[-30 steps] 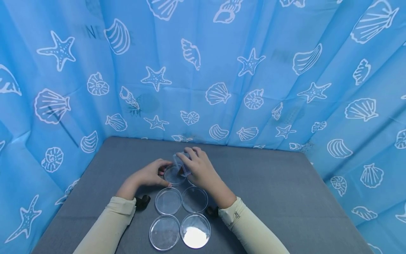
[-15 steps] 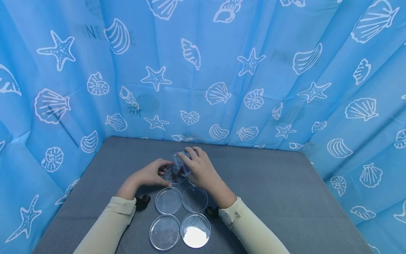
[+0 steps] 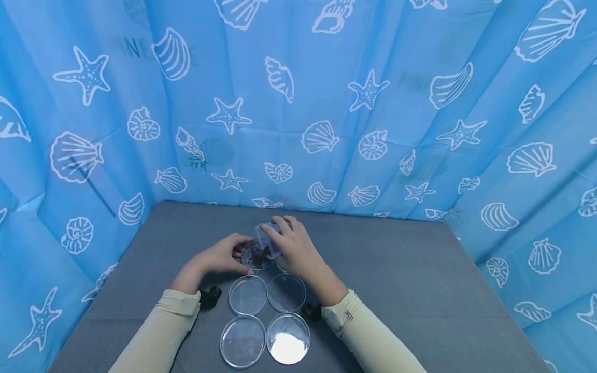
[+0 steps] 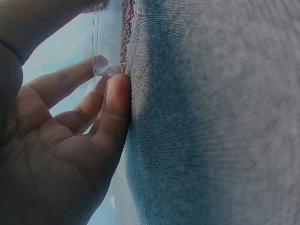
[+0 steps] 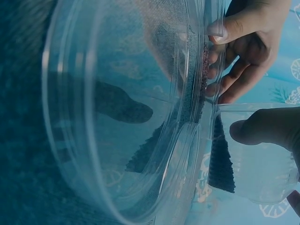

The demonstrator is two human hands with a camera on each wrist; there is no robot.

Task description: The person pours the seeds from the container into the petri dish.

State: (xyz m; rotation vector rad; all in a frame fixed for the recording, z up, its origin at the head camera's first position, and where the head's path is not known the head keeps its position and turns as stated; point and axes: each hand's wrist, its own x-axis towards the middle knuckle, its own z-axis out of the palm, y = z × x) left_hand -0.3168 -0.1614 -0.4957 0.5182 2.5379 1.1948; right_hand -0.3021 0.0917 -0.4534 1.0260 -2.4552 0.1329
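Note:
My left hand (image 3: 221, 257) steadies a clear round petri dish (image 4: 108, 37) at the back left of the group, thumb on one side and fingers round the other. My right hand (image 3: 297, 249) grips a clear plastic container (image 5: 260, 168), tilted with its mouth over that dish. Small dark grains (image 5: 221, 164) lie heaped along the container's lower side. Reddish-brown grains (image 4: 126, 33) cover part of the dish's bottom. Another dish at the back right is mostly hidden under my right hand in the head view.
Nearer me on the grey cloth-covered table (image 3: 396, 290) stand more clear petri dishes in two columns, including a left one (image 3: 247, 295), a right one (image 3: 286, 294) and a front left one (image 3: 242, 342). Glare fills part of the front right dish (image 3: 287, 324). A blue shell-patterned curtain (image 3: 298, 114) encloses the table.
Grains have come from the tilted container into the back left dish, which looked bare a second ago; a reddish patch now shows in it. Both hands have stayed in place.

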